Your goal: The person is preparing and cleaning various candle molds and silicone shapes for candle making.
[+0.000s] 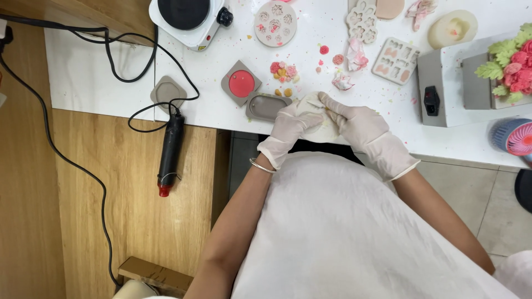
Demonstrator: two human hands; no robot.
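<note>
Both my hands wear thin white gloves and meet at the near edge of the white table (100,83). My left hand (292,124) and my right hand (354,123) together hold a pale round silicone mould (311,100), fingers pressed onto it. A grey oval mould (267,107) lies just left of my left hand. A grey square mould filled with a red disc (241,83) sits behind it. A small heap of pink, red and yellow moulded flowers (284,71) lies beyond my hands.
A white hotplate with a black top (188,16) stands at the back left, its black cable (119,61) looping over the table. A black heat tool (169,150) hangs off the edge. Several flower moulds (275,23) and a grey box (443,88) are at the back.
</note>
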